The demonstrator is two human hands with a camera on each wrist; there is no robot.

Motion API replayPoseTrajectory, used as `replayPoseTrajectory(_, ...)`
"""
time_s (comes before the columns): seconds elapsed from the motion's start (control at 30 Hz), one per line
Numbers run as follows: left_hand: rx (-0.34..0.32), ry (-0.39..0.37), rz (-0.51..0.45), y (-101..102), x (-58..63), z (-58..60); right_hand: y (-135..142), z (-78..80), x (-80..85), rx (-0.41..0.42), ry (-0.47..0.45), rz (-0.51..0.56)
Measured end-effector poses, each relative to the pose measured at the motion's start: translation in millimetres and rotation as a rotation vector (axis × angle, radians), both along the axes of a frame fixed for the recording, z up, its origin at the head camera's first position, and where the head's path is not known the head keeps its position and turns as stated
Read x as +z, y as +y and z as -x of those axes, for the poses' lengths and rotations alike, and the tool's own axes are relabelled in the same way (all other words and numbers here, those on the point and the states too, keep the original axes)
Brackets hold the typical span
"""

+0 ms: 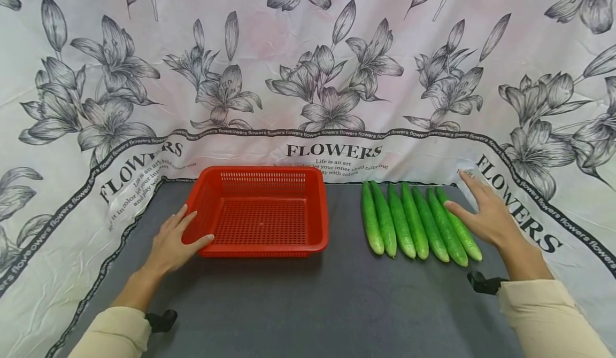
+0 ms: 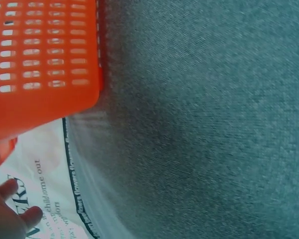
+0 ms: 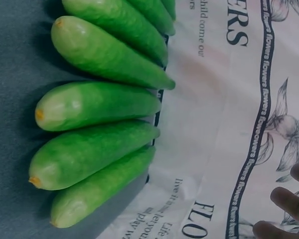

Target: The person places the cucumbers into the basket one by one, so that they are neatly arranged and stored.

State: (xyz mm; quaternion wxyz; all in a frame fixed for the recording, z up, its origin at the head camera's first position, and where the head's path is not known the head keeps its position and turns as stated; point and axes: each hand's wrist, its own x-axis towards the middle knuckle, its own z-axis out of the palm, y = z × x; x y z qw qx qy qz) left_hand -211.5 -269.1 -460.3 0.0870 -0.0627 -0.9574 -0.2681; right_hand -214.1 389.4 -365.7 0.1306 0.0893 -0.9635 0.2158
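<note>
A red plastic basket with slotted walls stands on the grey table, nothing in it. At its left side is my left hand, fingers spread and thumb reaching over the near left corner of the rim. The left wrist view shows the basket's slotted wall and a few of my fingertips. Several green cucumbers lie side by side to the right of the basket. My right hand hovers by the rightmost cucumber, its fingers extended and holding nothing. In the right wrist view its fingertips appear apart from the cucumbers.
A white cloth printed with grey flowers and lettering hangs behind the table and along both sides. The grey tabletop stretches in front of the basket and cucumbers. A dark strap piece sits at the right wrist.
</note>
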Motion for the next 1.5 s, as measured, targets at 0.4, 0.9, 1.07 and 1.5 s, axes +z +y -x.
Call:
replayPoseTrajectory(0.4, 0.023, 0.003, -0.103, -8.4, -7.0, -4.1, 14.0, 3.2, -7.3, -0.08, -0.124, 0.098)
replayPoseTrajectory(0.9, 0.014, -0.018, -0.143, -7.5, -6.8, -3.3, 38.4, 21.4, -27.7, -0.124, -0.283, 0.375)
replayPoseTrajectory(1.07, 0.009, -0.017, -0.143, -7.8, -7.3, -3.3, 45.8, 28.6, -36.1, -0.142, -0.314, 0.36)
replayPoseTrajectory(1.5, 0.007, -0.057, -0.136, -4.3, -7.1, 0.6, 63.7, 32.8, -68.0, -0.182, -0.484, 0.351)
